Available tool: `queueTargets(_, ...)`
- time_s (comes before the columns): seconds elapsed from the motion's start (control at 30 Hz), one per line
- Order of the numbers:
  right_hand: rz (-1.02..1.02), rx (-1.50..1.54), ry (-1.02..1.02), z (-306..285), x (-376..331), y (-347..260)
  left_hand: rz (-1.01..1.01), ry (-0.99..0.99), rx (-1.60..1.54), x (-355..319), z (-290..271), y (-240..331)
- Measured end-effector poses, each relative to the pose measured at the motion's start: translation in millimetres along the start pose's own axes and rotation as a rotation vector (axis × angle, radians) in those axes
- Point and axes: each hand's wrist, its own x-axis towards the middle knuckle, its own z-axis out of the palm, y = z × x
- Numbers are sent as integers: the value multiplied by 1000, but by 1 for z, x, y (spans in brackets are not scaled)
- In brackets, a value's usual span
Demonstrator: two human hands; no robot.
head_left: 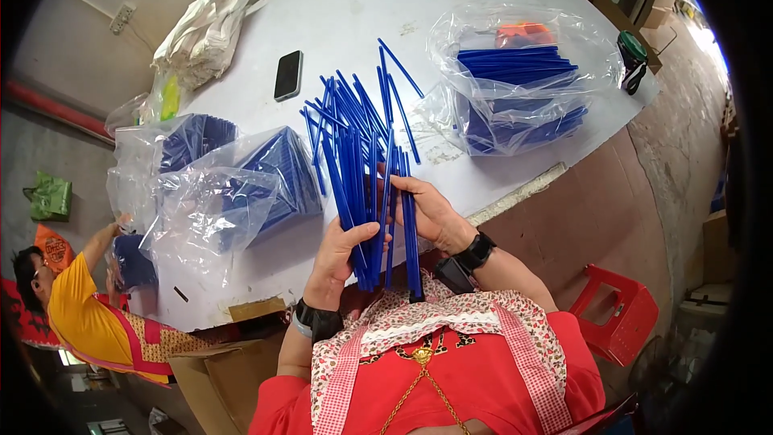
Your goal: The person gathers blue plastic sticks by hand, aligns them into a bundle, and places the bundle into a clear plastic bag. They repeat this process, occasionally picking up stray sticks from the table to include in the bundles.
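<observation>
- Head view looks down on a big white table (338, 24) that fills the upper half, its near edge running from seven o'clock up to three o'clock.
- At nine o'clock on the table, clear plastic bags (217, 193) hold stacks of blue sticks, crumpled and lying one against the other.
- At one o'clock, a second clear bag (523, 72) holds more blue sticks in flat layers, with something orange at its top.
- At eleven o'clock, a heap of white wrapped goods (201, 32) lies near the table's far edge.
- At four o'clock on the floor stands a red plastic stool (620, 314).
- At eight o'clock, another person in a yellow shirt (72, 290) reaches up to the table's left end.
- Dead centre, a bundle of blue sticks (362, 161) fans out upward from both hands, its upper ends over the table, its lower ends near the apron.
- Left hand (342, 254) is wrapped round the bundle's lower part, thumb across the front, fingers closed on it.
- Right hand (431, 209) clasps the bundle's right side from behind, fingers curled over several sticks.
- At eleven o'clock from the bundle, a black phone (288, 75) lies flat.
- At two o'clock, a small green-capped bottle (632, 56) sits at the table's edge.
</observation>
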Motion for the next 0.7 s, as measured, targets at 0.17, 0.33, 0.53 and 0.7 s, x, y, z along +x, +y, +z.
queueTargets(0.17, 22, -65, 238, 18, 0, 18, -40, 70, -26, -22, -15, -18)
queueTargets(0.33, 31, -123, 266, 21, -3, 24, 11, 111, -79, -34, -17, -23)
queueTargets(0.53, 6, -126, 304, 27, -6, 26, -1, 73, -151, -40, -23, -27)
queueTargets(0.7, 5, -121, 261, 32, -8, 27, -9, 65, -186, -42, -26, -29)
